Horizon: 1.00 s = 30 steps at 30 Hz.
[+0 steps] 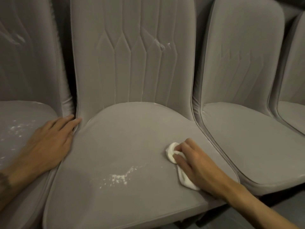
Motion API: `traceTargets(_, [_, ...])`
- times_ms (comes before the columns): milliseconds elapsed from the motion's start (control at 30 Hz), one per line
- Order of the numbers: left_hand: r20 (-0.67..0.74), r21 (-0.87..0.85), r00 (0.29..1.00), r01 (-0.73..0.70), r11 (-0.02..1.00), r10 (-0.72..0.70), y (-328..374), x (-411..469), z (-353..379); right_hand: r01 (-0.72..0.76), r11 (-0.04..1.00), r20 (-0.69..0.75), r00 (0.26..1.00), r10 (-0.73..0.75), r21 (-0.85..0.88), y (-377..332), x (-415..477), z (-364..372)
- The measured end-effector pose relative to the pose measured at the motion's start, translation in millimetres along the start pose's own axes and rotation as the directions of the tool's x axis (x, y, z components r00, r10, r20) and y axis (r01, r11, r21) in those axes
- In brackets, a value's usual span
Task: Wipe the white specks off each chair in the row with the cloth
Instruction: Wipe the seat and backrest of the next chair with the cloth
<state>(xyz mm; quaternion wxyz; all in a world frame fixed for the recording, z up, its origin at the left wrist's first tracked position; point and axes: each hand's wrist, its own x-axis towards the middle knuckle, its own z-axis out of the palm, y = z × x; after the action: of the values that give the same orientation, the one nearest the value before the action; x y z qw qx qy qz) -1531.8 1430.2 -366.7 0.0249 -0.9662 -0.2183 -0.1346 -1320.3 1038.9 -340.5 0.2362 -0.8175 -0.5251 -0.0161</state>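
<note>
Three grey chairs stand side by side. On the seat of the middle chair (132, 138), the right hand (194, 161) presses a small white cloth (171, 151) down at about four o'clock. Its grip is closed round the cloth, with the fingers curled over the bunched top. A patch of white specks (118, 176) lies on the same seat at six o'clock, near the cloth but not touching it. The left hand (49, 142) lies flat at nine o'clock, where the middle chair meets the left chair (24, 162). Its grip is wide and holds nothing. Small white dots (18, 128) lie on the left chair's seat. The right chair (247, 129) sits at three o'clock.
</note>
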Motion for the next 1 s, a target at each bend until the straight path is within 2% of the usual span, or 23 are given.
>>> traceTargets(100, [0.012,0.014,1.000,-0.013,1.000,0.013,-2,1,2,-0.053,0.991,-0.067,0.997,0.046,-0.120,27,-2,-14])
traceTargets(200, [0.007,0.025,1.000,-0.017,1.000,0.017,-2,1,1,-0.255,0.950,-0.181,0.958,0.223,-0.182,49,16,-16])
traceTargets(233, [0.002,0.023,1.000,-0.017,1.000,0.017,-1,1,0,-0.276,0.943,-0.198,0.951,0.239,-0.187,43,22,-10])
traceTargets(300, [-0.007,0.017,1.000,-0.013,1.000,0.013,1,0,-1,-0.189,0.973,-0.179,0.970,0.164,-0.135,11,24,9])
traceTargets(400, [-0.032,0.021,0.999,-0.007,1.000,0.007,4,-2,-2,-0.020,1.000,-0.038,0.999,0.019,-0.011,-31,9,20])
traceTargets(467, [-0.037,0.017,0.999,-0.007,1.000,0.008,4,-2,-3,0.018,0.999,-0.018,1.000,-0.019,-0.040,-21,3,10])
traceTargets(533, [-0.045,0.014,0.999,-0.005,1.000,0.006,5,-2,-3,-0.034,0.993,-0.066,0.997,0.026,-0.112,9,1,-3])
traceTargets(600, [-0.047,0.011,0.999,0.005,1.000,-0.004,4,-2,-2,-0.157,0.972,-0.150,0.980,0.131,-0.177,35,7,-12])
traceTargets(667, [-0.036,0.004,0.999,0.014,1.000,-0.014,4,-2,-1,-0.277,0.941,-0.204,0.950,0.238,-0.193,37,21,-7])
traceTargets(700, [-0.032,-0.001,0.999,0.014,1.000,-0.014,4,-3,-1,-0.289,0.938,-0.204,0.947,0.250,-0.191,28,27,0])
traceTargets(767, [-0.032,-0.004,0.999,0.019,1.000,-0.019,3,-2,-1,-0.202,0.970,-0.160,0.971,0.180,-0.138,1,31,14])
traceTargets(833, [-0.028,-0.006,0.999,0.020,1.000,-0.020,2,-3,-2,-0.068,0.997,-0.057,0.996,0.065,-0.048,-25,17,17])
traceTargets(900, [-0.028,-0.011,1.000,0.014,1.000,-0.014,2,-3,-2,0.020,1.000,0.008,1.000,-0.019,-0.022,-28,3,10])
traceTargets(933, [-0.029,-0.013,0.999,0.012,1.000,-0.012,3,-3,-2,0.031,0.998,0.005,1.000,-0.031,-0.045,-19,2,6])
traceTargets(1000, [-0.038,-0.016,0.999,0.014,1.000,-0.015,4,-2,-2,-0.037,0.991,-0.054,0.998,0.030,-0.129,4,12,1])
